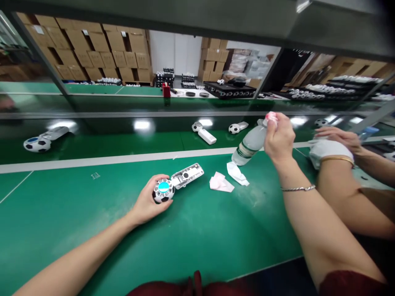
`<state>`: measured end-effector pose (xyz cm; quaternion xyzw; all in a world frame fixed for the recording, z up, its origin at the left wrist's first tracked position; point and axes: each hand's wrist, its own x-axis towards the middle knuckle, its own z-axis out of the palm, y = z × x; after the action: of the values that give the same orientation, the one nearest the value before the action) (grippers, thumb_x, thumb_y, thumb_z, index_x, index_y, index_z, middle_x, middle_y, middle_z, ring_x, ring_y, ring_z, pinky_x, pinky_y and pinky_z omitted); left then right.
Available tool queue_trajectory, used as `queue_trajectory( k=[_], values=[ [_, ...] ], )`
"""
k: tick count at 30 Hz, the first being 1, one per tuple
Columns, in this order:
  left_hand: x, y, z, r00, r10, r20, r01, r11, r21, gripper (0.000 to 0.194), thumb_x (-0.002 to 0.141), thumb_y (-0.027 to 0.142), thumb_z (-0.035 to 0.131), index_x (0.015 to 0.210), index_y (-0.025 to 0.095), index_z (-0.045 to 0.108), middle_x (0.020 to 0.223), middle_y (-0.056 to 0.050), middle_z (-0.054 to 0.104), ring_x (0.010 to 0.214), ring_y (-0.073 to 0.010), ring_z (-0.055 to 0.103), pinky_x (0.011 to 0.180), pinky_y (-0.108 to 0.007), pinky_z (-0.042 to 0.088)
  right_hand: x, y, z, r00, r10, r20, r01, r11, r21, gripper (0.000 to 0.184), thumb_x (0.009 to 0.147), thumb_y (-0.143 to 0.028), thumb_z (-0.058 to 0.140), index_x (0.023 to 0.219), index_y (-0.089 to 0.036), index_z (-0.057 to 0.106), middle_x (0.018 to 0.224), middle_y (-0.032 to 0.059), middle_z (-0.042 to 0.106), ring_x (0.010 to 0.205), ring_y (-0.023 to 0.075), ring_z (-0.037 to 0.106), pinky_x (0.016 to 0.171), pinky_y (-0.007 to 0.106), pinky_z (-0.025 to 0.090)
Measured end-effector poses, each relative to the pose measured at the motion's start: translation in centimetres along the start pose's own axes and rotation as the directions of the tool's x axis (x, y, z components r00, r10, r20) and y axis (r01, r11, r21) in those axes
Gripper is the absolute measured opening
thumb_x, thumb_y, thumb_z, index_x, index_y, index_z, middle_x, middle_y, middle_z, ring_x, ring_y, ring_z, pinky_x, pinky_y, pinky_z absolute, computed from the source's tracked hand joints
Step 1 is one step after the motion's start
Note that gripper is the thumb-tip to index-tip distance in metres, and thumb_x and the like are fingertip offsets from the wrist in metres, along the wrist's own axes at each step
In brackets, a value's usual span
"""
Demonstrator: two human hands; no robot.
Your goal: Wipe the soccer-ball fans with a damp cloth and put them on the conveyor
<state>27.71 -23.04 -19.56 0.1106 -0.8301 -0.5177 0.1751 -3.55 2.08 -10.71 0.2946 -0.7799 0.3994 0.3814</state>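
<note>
My left hand (151, 200) is wrapped round a small device with a soccer-ball-patterned head (163, 197) and a bright cyan disc on top. Its handle (187, 176) points right and is uncovered, showing the inner parts. Raised at the right, my right hand (280, 137) is closed on a crumpled pink-and-white tissue (271, 116) at the mouth of a clear plastic bottle (251, 142). The bottle leans, with its base low at the left; whether my fingers also grip its neck I cannot tell. Two folded tissues, one pinkish (221, 182) and one white (237, 173), lie between my hands.
Similar ball-headed devices lie on the dark green strip behind, at the left (37, 144) and centre (206, 136). Close at the right, a co-worker's hands (339, 137) hold something whitish. A metal frame crosses overhead. Stacked cartons (98, 43) and loaded trays stand farther back.
</note>
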Motion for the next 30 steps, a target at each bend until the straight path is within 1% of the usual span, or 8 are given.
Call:
queue_trajectory(
  k=[4,9,14,17,20,22,27,30],
  values=[
    [-0.6,-0.8,0.5,0.994,0.072,0.085,-0.079,0.993,0.087,0.051,0.063,0.022,0.061,0.112,0.017,0.045,0.116,-0.009,0.044,0.104,-0.0208,0.047,0.091,-0.031,0.039,0.5,-1.5,-0.2,0.998,0.033,0.054,-0.030,0.998,-0.047,0.031,0.089,-0.035,0.033,0.109,-0.018,0.050,0.106,0.0111,0.051,0.101,0.0183,0.045,0.093,0.035,0.030],
    [-0.1,-1.1,0.7,0.991,0.023,0.129,-0.041,0.990,0.138,0.054,0.065,0.023,0.060,0.115,0.018,0.041,0.118,-0.008,0.043,0.105,-0.0189,0.046,0.090,-0.029,0.039,1.8,-1.5,-0.7,0.997,0.042,0.061,-0.034,0.992,-0.117,0.028,0.088,-0.037,0.036,0.097,-0.021,0.057,0.096,0.0070,0.056,0.094,0.0191,0.049,0.088,0.038,0.036],
    [-0.1,-1.1,0.8,0.985,0.087,0.151,-0.116,0.975,0.191,0.054,0.066,0.020,0.058,0.117,0.018,0.040,0.121,-0.007,0.040,0.112,-0.0181,0.041,0.096,-0.028,0.035,1.8,-4.4,-2.1,0.996,-0.046,-0.078,0.043,0.999,-0.031,0.020,0.084,-0.036,0.047,0.088,-0.025,0.063,0.088,0.0036,0.059,0.095,0.0188,0.049,0.092,0.039,0.036],
    [-0.1,-1.3,0.9,0.980,0.129,0.150,-0.158,0.966,0.205,0.053,0.066,0.020,0.057,0.116,0.016,0.039,0.120,-0.008,0.041,0.112,-0.0187,0.040,0.096,-0.029,0.035,-1.8,-9.8,-1.7,0.996,-0.083,-0.027,0.086,0.980,0.180,0.019,0.083,-0.033,0.050,0.084,-0.022,0.065,0.085,0.0020,0.062,0.086,0.0159,0.054,0.086,0.038,0.042],
    [-0.1,-1.6,0.9,0.977,0.156,0.147,-0.186,0.959,0.213,0.053,0.067,0.020,0.058,0.116,0.017,0.039,0.119,-0.008,0.041,0.111,-0.0188,0.041,0.096,-0.031,0.035,-7.6,-15.2,0.4,0.944,-0.098,0.316,-0.062,0.886,0.460,0.017,0.082,-0.030,0.051,0.080,-0.019,0.064,0.079,0.0007,0.063,0.079,0.0128,0.058,0.073,0.031,0.048],
    [-0.1,-1.7,0.9,0.972,0.185,0.143,-0.213,0.954,0.212,0.053,0.066,0.018,0.058,0.115,0.018,0.038,0.117,-0.007,0.042,0.109,-0.0183,0.042,0.095,-0.031,0.036,-11.3,-17.5,2.4,0.900,-0.141,0.412,-0.104,0.850,0.517,0.014,0.080,-0.028,0.056,0.076,-0.018,0.064,0.077,0.0008,0.063,0.075,0.0106,0.057,0.070,0.026,0.047],
    [0.0,-1.8,1.1,0.962,0.241,0.131,-0.265,0.940,0.216,0.048,0.068,0.017,0.057,0.113,0.019,0.038,0.112,-0.006,0.045,0.105,-0.0168,0.043,0.093,-0.030,0.038,-16.2,-18.6,5.2,0.814,-0.408,0.414,0.122,0.816,0.564,0.013,0.081,-0.023,0.053,0.080,-0.015,0.064,0.083,0.0051,0.061,0.079,0.0120,0.055,0.076,0.027,0.046],
    [0.0,-1.8,1.2,0.957,0.261,0.130,-0.285,0.930,0.231,0.046,0.069,0.017,0.056,0.112,0.019,0.039,0.111,-0.006,0.045,0.104,-0.0160,0.044,0.090,-0.029,0.040,-16.4,-18.4,5.2,0.749,-0.473,0.463,0.083,0.761,0.643,0.016,0.084,-0.020,0.048,0.088,-0.015,0.063,0.095,0.0083,0.057,0.089,0.0119,0.053,0.080,0.026,0.046]
  ],
)
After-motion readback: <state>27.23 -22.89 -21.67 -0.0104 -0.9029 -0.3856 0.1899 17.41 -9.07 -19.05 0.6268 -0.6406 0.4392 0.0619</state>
